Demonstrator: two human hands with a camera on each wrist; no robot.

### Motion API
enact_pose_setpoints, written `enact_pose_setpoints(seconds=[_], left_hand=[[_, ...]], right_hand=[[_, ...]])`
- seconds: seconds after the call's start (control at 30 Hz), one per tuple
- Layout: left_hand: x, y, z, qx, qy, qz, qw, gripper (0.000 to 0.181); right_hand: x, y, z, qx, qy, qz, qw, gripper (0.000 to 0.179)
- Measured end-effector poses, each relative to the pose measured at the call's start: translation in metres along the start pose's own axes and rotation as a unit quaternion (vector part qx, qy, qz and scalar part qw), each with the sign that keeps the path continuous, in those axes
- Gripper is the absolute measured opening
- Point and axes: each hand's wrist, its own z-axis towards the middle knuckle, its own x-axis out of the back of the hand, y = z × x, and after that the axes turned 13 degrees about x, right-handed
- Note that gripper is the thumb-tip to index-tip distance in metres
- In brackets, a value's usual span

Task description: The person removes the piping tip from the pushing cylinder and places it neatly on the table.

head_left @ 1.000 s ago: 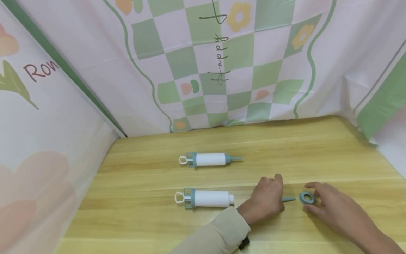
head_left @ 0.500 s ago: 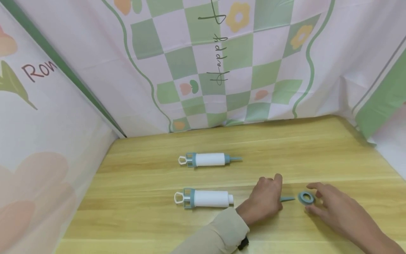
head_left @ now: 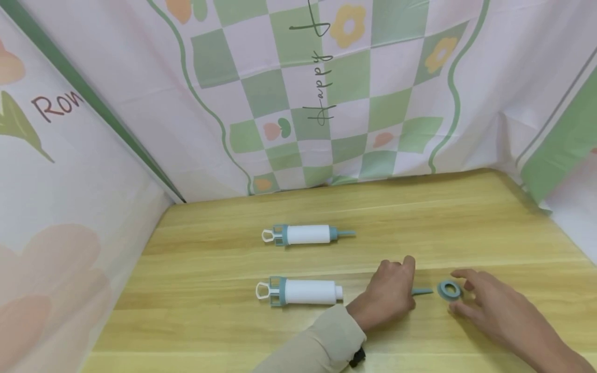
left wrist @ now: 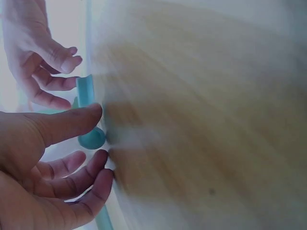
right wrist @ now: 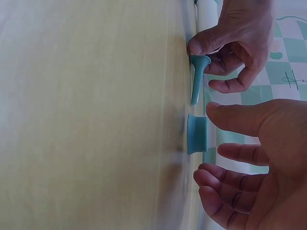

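Observation:
A teal nozzle (right wrist: 197,79), long and tapered with a flared end, lies on the wooden table. My left hand (head_left: 386,291) surrounds its flared end, thumb (left wrist: 72,125) on one side and loosely bent fingers on the other; no firm grip shows. To the nozzle's right sits a flanged teal ring (head_left: 450,290). My right hand (head_left: 496,313) is beside the ring, its thumb and fingers spread around it with a gap visible in the right wrist view. Left of my left hand lies a white syringe-like tube (head_left: 310,291) with a teal frame and white loop handle, its white neck bare.
Farther back lies a second white syringe-like tube (head_left: 308,234), a teal nozzle on its front end. A printed checkered cloth (head_left: 322,103) hangs behind the wooden table (head_left: 210,342), with more cloth at both sides. My left sleeve (head_left: 317,336) crosses the front.
Both hands hold nearly the same place, and the nozzle, ring and tubes stay put. The whole head view shifts very slightly to the left.

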Motion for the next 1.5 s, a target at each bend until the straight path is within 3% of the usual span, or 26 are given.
enact_pose_setpoints(seconds=[0.27,0.47,0.6,0.9,1.13,1.3,1.5], left_hand=[[0.006,-0.004,0.001,0.024,-0.009,0.011,0.9996,0.052],[0.010,-0.010,0.000,0.013,-0.008,-0.019,0.9997,0.050],[0.017,-0.013,-0.002,0.018,-0.013,-0.012,0.9997,0.050],[0.029,-0.021,-0.005,0.024,-0.028,0.016,0.9992,0.045],[0.036,-0.031,-0.014,0.011,-0.008,0.062,0.9980,0.047],[0.046,-0.044,-0.023,0.023,0.012,0.098,0.9948,0.051],[0.057,-0.067,-0.030,0.036,0.033,0.090,0.9948,0.058]], right_hand=[[0.002,-0.002,0.007,0.014,-0.004,-0.018,0.9997,0.061],[0.003,-0.001,0.011,0.024,-0.014,-0.021,0.9994,0.062],[0.006,-0.005,0.014,0.021,-0.019,-0.012,0.9995,0.065],[0.008,-0.015,0.021,0.058,0.014,-0.024,0.9980,0.062],[0.007,-0.021,0.021,0.071,0.037,-0.009,0.9967,0.062],[0.006,-0.023,0.023,0.075,0.036,0.009,0.9964,0.064],[0.011,-0.029,0.033,0.094,0.050,0.033,0.9938,0.073]])
